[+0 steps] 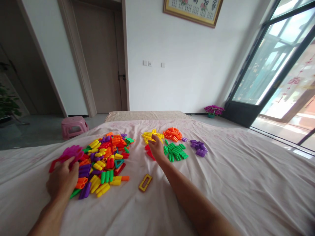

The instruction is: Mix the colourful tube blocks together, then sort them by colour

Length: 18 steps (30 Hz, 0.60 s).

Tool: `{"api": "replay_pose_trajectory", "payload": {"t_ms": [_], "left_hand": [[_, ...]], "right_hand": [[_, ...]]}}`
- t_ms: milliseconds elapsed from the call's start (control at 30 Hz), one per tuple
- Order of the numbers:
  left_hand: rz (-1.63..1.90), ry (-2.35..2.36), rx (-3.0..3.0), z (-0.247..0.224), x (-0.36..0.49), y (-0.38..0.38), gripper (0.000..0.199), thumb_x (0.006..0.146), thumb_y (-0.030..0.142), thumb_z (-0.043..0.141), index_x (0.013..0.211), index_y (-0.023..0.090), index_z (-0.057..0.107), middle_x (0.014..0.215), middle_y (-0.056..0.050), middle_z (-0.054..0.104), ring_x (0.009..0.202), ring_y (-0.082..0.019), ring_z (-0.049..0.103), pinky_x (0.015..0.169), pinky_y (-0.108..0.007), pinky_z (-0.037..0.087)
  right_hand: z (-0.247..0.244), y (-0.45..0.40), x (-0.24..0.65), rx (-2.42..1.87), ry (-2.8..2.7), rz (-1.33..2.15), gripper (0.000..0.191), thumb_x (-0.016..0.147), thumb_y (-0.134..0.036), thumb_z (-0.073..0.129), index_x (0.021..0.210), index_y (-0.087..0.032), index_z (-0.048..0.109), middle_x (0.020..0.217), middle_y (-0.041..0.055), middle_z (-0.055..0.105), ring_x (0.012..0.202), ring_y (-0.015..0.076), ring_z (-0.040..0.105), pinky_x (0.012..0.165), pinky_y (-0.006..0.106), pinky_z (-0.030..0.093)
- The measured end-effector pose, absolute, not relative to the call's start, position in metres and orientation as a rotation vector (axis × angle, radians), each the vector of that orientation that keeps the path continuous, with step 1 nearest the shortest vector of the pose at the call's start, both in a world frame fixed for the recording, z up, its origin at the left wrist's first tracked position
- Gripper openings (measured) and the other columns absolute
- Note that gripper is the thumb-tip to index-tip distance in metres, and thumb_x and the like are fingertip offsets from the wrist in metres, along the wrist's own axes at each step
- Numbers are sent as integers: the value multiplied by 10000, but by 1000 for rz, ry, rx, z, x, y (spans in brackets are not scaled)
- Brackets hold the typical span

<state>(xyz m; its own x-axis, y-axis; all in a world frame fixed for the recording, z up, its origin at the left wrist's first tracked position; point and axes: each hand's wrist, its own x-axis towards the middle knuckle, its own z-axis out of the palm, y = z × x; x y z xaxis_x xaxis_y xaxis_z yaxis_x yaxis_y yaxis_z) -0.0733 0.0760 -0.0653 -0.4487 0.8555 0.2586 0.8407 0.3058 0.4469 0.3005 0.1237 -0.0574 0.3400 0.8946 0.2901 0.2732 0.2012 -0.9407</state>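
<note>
My left hand (62, 178) is at the left edge of a large mixed heap of plastic tube-shaped building pieces (102, 155). Its thumb and forefinger close on a magenta, scallop-edged plastic piece (71, 152), and a red piece (52, 165) shows beside the knuckles. Farther right, my right hand (157, 147) reaches over a small pile of yellow pieces (147, 136), thumb and forefinger apart. Red pieces (149, 153) lie partly hidden beside that hand. Next to it are a green pile (176, 150), an orange pile (172, 133) and a purple pile (199, 148).
A yellow rectangular frame piece (145, 183) lies alone on the pale, wrinkled cloth (236, 177). Behind stand a pink stool (74, 126), a door (98, 59), and purple flowers in a pot (213, 110). A glass door (268, 65) is at right.
</note>
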Motion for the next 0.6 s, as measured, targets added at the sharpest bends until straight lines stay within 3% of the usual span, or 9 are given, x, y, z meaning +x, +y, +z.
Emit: {"api": "replay_pose_trajectory", "payload": {"t_ms": [133,200,333,467,600], "left_hand": [[836,2518,1633,-68,-74,78,636,938,559,249,1392,216,533,1375,-173,540,1111,-364,592,892,-502,497],[827,2518,1643,-67,-75,78,637,940,554,246,1392,210,534,1367,-178,547,1106,-365,596,886,-503,499],[828,2518,1662,-64,-73,76,633,942,543,259,1385,195,546,1318,-192,580,1093,-366,604,862,-490,503],[825,2523,1663,-62,-72,75,629,943,532,262,1377,184,555,1307,-204,587,1089,-380,606,846,-498,506],[817,2529,1661,-64,-73,76,620,941,528,273,1380,191,553,1307,-199,592,1088,-376,609,843,-499,508]], "right_hand": [[-61,113,307,-1497,-1628,357,365,821,-96,525,1128,-177,706,1152,84,713,1062,211,649,976,348,477],[-60,105,306,-1540,-1848,193,341,841,-124,545,1124,-203,718,1181,69,707,1142,225,597,1033,353,417],[-56,94,301,-1676,-2101,-18,252,914,-231,527,1070,-213,725,1208,80,681,1108,239,570,986,368,397],[-48,90,299,-1794,-2146,-124,273,948,-254,483,881,-179,737,1045,108,706,976,237,575,885,364,397],[-41,86,294,-1687,-2129,-129,243,938,-235,525,843,-193,746,921,89,722,1015,236,563,901,353,369]]}}
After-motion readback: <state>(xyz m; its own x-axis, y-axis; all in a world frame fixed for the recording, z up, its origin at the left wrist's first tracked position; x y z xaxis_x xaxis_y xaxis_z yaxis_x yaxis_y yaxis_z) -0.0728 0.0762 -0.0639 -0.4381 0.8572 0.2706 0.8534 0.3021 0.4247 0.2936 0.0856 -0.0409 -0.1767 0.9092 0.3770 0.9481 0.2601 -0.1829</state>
